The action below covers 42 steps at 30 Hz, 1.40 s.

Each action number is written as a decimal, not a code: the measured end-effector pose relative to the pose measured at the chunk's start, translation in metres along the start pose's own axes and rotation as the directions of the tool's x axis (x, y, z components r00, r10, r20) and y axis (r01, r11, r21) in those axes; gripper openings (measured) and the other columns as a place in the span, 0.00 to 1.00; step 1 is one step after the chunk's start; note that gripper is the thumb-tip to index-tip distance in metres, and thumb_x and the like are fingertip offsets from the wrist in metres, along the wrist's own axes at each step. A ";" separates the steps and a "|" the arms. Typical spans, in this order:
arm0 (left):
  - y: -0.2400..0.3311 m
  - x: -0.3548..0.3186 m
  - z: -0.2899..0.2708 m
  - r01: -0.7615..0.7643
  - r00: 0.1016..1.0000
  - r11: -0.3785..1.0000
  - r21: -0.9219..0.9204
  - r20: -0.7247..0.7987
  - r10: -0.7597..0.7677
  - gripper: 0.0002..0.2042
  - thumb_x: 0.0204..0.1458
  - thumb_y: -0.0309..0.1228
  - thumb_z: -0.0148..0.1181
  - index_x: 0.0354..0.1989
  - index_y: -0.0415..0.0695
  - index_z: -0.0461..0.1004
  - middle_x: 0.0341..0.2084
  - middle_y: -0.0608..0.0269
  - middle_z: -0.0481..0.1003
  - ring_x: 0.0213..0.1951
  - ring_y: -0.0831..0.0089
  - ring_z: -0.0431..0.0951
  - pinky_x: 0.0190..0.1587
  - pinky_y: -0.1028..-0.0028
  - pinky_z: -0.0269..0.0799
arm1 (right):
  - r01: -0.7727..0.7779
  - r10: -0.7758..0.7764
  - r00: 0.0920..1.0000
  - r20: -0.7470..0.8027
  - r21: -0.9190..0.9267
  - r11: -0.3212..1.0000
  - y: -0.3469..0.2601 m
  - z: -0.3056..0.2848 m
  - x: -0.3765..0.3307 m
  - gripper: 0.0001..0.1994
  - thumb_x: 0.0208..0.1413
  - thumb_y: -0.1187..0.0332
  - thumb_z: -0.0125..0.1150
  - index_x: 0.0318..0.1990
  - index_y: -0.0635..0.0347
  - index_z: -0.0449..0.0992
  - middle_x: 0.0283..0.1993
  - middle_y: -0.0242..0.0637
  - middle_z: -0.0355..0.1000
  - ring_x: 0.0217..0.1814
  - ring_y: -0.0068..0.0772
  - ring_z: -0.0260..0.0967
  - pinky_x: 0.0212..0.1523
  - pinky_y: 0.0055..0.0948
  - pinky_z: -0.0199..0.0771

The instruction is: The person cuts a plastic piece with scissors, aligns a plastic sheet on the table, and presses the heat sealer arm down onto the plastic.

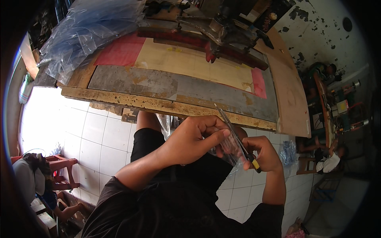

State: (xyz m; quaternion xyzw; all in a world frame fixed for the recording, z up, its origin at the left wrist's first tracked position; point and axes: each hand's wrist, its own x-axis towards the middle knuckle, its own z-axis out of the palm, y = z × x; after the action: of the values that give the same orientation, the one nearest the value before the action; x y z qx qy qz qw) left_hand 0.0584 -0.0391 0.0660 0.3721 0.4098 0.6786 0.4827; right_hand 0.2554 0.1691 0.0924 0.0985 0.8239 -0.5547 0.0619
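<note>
left hand (194, 139) pinches clear plastic bag (230, 148); right hand (264, 152) grips screwdriver (238, 141)

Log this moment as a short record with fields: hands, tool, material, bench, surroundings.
left hand: left hand pinches a clear plastic bag from above
right hand: right hand grips a thin tool with a yellow-and-black handle
tool position: blade slants up across the bag
bench: worn wooden workbench just ahead, dark metal machine at its back
other items: heap of clear plastic bags on the bench's left end
floor: white tiles
</note>
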 end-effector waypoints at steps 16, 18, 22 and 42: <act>-0.002 0.001 0.001 0.010 1.000 1.000 -0.009 -0.004 -0.010 0.10 0.71 0.28 0.55 0.46 0.31 0.76 0.33 0.56 0.84 0.33 0.77 0.84 0.38 0.78 0.80 | -0.002 0.002 1.000 -0.027 0.014 1.000 0.005 -0.001 -0.002 0.17 0.43 0.69 0.87 0.32 0.61 0.79 0.28 0.26 0.78 0.31 0.14 0.72 0.32 0.21 0.70; -0.002 0.001 0.001 0.000 1.000 1.000 -0.004 0.005 0.000 0.10 0.72 0.28 0.55 0.46 0.30 0.75 0.33 0.54 0.85 0.34 0.75 0.85 0.37 0.77 0.81 | -0.085 0.083 0.996 0.022 0.123 0.989 0.004 0.000 -0.002 0.19 0.43 0.65 0.88 0.35 0.60 0.79 0.29 0.25 0.77 0.32 0.13 0.73 0.32 0.20 0.69; -0.002 0.002 0.001 -0.009 1.000 1.000 0.011 0.013 0.009 0.10 0.72 0.28 0.55 0.45 0.30 0.74 0.33 0.53 0.85 0.35 0.73 0.87 0.37 0.76 0.82 | -0.090 0.084 0.995 0.053 0.135 0.987 0.005 -0.001 -0.002 0.21 0.43 0.62 0.88 0.37 0.59 0.80 0.30 0.23 0.77 0.32 0.13 0.72 0.32 0.19 0.68; 0.001 0.001 0.001 0.017 1.000 1.000 0.023 -0.023 -0.016 0.10 0.71 0.29 0.56 0.45 0.31 0.75 0.33 0.57 0.84 0.32 0.78 0.84 0.37 0.78 0.80 | -0.012 0.009 0.998 -0.057 -0.061 0.998 -0.005 0.001 -0.001 0.21 0.39 0.63 0.91 0.30 0.60 0.78 0.24 0.23 0.73 0.27 0.14 0.67 0.29 0.21 0.64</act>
State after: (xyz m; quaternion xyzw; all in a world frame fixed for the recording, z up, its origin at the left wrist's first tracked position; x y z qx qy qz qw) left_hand 0.0590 -0.0379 0.0672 0.3664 0.4263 0.6740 0.4793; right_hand 0.2552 0.1664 0.0973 0.1165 0.8413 -0.5260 0.0445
